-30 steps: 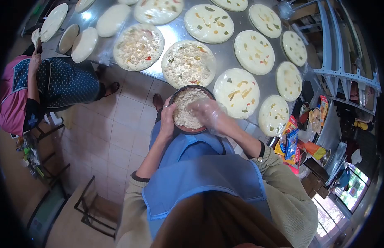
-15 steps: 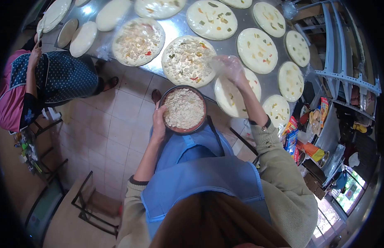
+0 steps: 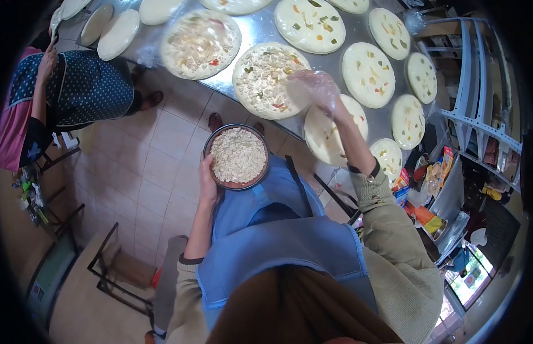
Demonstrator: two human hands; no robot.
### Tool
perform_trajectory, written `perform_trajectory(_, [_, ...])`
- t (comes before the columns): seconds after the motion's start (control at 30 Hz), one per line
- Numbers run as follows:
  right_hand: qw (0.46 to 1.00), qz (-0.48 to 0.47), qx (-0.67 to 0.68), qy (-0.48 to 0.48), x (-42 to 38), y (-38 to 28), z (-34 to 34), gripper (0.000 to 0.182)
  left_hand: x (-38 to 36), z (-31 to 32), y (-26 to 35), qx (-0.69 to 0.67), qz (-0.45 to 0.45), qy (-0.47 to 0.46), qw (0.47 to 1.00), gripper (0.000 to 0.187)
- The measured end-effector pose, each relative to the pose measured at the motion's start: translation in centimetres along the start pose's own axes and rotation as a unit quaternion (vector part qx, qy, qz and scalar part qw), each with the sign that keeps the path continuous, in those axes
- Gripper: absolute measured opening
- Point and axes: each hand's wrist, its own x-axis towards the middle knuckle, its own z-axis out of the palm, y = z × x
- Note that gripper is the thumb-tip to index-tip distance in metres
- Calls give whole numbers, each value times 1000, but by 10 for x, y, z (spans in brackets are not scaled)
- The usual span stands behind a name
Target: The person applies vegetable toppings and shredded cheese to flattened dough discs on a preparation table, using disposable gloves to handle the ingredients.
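Note:
My left hand grips the rim and side of a round bowl, held in front of my apron. A pale, crumbly topping fills it. My right hand, in a clear plastic glove, hovers at the right edge of a round dough base. Motion smears its fingers, so their grip does not show. That base bears pale crumbs with red, green and orange pieces. To its left lies another crumb-covered base. Beneath my right forearm is a base with a few vegetable pieces.
Several more dough bases, such as one with vegetable pieces, lie on the shiny metal table. At the left stands another person in a dotted apron, holding a pale-coated utensil. A metal rack and packets are on the right.
My left hand and the bowl have moved left and slightly down in view. The right hand has shifted slightly left over the crumb-covered base. The whole scene has shifted a little.

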Motion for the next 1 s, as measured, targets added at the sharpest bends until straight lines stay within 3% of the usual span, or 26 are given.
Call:
perform_trajectory(0.2, [974, -54, -221, -18, 27, -24, 63, 18, -3, 2, 0, 1, 6, 2, 1000, 51])
perform_trajectory(0.23, [951, -153, -269, 11, 27, -19, 70, 17, -4, 3, 0, -2, 7, 2, 1000, 51])
perform_trajectory(0.33, [926, -224, -303, -8, 34, -6, 75, 17, -5, 5, 2, -16, 9, -2, 1000, 51])
perform_trajectory(0.4, [979, -44, -199, -10, 24, -35, 63, 16, -8, 5, 3, -30, 1, -3, 1000, 51])
perform_trajectory(0.47, [994, 24, -103, -4, 21, -44, 49, 16, -8, 1, 0, -29, 0, 2, 1000, 51])
perform_trajectory(0.53, [999, -30, -22, 9, 30, -17, 13, 18, -8, -1, -1, -34, 1, 12, 999, 51])
perform_trajectory(0.63, [997, -10, -72, 25, 45, 2, -23, 20, -10, 0, 0, -44, -1, 22, 999, 51])
perform_trajectory(0.73, [987, 11, -160, 29, 51, 11, -23, 21, -10, 1, 1, -45, 2, 15, 999, 51])
perform_trajectory(0.87, [991, -23, -122, 47, 42, 20, -21, 23, -12, 1, 4, -25, 12, 26, 999, 50])
perform_trajectory(1.0, [997, -7, -78, -21, -4, -8, -13, 23, -18, 6, 10, -5, 13, 45, 999, 50])
